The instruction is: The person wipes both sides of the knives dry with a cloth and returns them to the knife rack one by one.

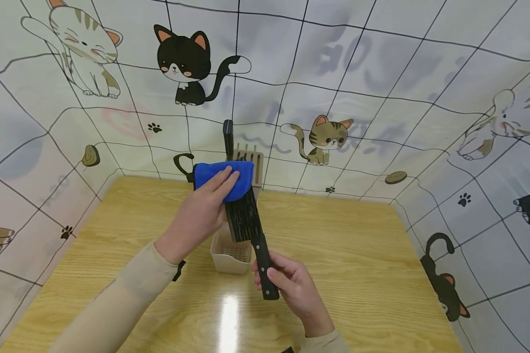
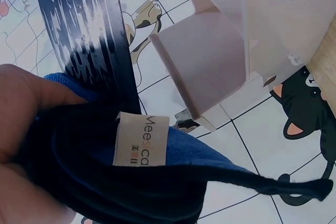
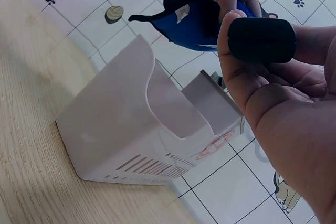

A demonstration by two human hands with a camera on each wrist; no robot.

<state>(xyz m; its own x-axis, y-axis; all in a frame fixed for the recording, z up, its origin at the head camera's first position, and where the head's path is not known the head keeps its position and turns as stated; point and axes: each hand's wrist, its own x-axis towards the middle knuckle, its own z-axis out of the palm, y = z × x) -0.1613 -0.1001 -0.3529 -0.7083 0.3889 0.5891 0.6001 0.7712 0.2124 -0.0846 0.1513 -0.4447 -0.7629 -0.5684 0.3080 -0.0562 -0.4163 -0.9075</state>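
Note:
My left hand [image 1: 198,211] holds a blue cloth [image 1: 244,185] folded over the upper part of a cleaver's blade. The dark cleaver [image 1: 243,218] is tilted, its broad blade up and streaked with shiny wet-looking marks [image 2: 84,19]. My right hand [image 1: 296,284] grips its black riveted handle [image 1: 262,267], thumb along the near face. In the left wrist view a white label [image 2: 142,140] shows on the bunched cloth. The cloth and left fingers hide the blade's far end.
A beige knife holder [image 3: 121,124] stands on the wooden table [image 1: 335,255] behind the cleaver. Its slotted back part [image 1: 257,169] rises near the wall, and another black knife handle [image 1: 228,137] sticks up there. A cat-patterned sheet [image 1: 265,93] encloses the table's back and sides.

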